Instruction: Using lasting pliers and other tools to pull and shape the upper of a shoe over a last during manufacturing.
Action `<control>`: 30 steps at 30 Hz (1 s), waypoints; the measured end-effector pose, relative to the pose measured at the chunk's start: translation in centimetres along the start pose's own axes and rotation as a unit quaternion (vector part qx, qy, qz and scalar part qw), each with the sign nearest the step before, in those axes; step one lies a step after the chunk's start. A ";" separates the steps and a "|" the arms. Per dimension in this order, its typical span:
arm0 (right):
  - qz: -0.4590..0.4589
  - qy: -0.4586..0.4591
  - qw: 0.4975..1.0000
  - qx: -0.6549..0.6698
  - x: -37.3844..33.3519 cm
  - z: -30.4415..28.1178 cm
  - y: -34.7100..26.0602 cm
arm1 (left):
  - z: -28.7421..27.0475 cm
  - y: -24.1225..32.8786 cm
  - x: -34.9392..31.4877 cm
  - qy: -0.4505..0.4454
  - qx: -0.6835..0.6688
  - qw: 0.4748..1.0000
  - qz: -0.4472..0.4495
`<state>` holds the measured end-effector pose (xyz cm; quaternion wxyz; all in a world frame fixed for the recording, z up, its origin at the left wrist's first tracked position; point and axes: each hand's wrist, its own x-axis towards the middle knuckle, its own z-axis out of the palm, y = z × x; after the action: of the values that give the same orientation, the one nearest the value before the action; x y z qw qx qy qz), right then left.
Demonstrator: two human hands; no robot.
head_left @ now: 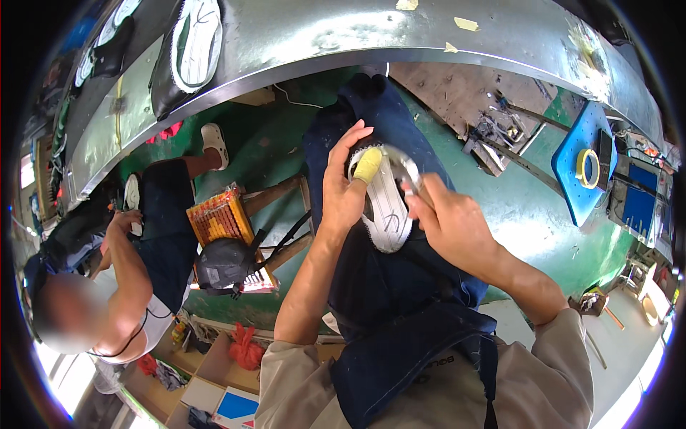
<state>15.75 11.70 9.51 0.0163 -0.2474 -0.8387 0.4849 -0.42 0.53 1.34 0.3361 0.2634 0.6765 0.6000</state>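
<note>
Across my lap, on dark blue cloth, lies a dark shoe upper with a white bottom [388, 211] and a toothed, pleated edge. My left hand [346, 189] is closed round its far end, the thumb wrapped in yellow tape and pressed on the white face. My right hand [451, 223] grips a curved silver metal tool [409, 170] at the right side of the shoe. The tool is partly blurred and its handle is covered by my fingers, so its exact kind is unclear.
A metal bench [321, 36] spans the far side, with similar shoes [196, 50] at its left. A co-worker [132, 279] sits at left. Beside me stands a beaded-seat stool [218, 214] carrying a black bag [223, 263]. At right, a blue board [582, 136] holds a tape roll [588, 168].
</note>
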 end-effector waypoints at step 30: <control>-0.019 0.164 0.969 0.183 -0.9 -2.9 1.4 | 2.7 1.1 -2.7 0.018 -0.251 0.943 -0.216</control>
<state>17.84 14.19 10.09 0.2072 -0.3006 -0.7263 0.5824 3.31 0.34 2.63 0.5004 0.0070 0.5506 0.6681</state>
